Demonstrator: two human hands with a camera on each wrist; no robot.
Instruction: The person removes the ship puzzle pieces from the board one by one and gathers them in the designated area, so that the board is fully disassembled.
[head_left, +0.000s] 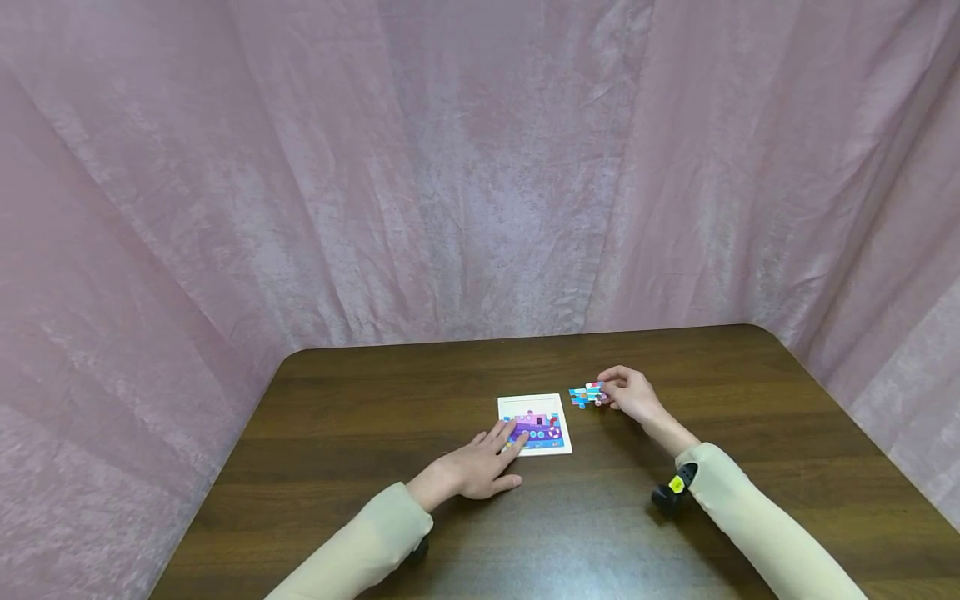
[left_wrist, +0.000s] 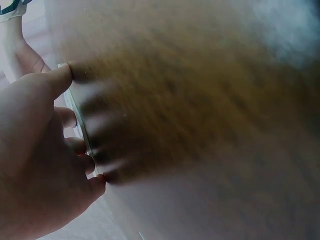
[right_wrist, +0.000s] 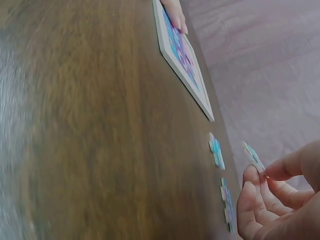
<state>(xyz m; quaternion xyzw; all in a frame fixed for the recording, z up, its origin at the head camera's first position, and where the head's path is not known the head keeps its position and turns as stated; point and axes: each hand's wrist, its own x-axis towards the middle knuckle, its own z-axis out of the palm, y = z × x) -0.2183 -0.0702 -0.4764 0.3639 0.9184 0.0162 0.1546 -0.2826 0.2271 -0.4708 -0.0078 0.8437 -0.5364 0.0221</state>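
A white-framed jigsaw puzzle (head_left: 542, 427) with a purple and pink boat picture lies on the table; its far strip shows bare white. My left hand (head_left: 483, 465) rests with spread fingers on the puzzle's near left part. To the right of the frame, my right hand (head_left: 632, 395) pinches a jigsaw piece (right_wrist: 253, 157) between thumb and fingers, raised off the table in the right wrist view. Loose on the table below it lie a blue jigsaw piece (right_wrist: 216, 150) and another piece (right_wrist: 227, 205) seen nearly edge-on.
The brown wooden table (head_left: 337, 417) has rounded far corners. Behind it hangs a pink curtain (head_left: 480, 167). A black wrist device (head_left: 667, 496) with a yellow mark sits at the right cuff, close over the tabletop.
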